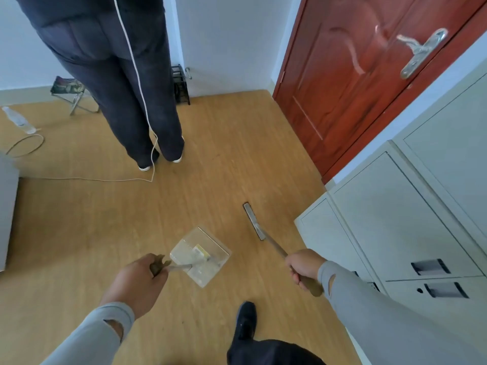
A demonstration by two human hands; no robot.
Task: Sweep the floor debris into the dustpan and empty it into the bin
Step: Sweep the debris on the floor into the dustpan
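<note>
Your left hand [137, 279] is clamped on the dustpan [201, 255] handle; debris [200, 251] lies inside. Your right hand [303, 266] grips the broom [254, 221], its head on the floor [105, 219] near the lockers [395, 219].

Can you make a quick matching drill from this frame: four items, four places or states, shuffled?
Items:
1. dustpan
2. broom
3. plastic bottle
4. white cable

Places/states:
A. lying on the floor, far left
B. held by the left hand, scraps inside
C. trailing across the floor by the standing person's feet
D. held by the right hand, near the cabinets

Pairs: 1-B, 2-D, 3-A, 4-C
</note>
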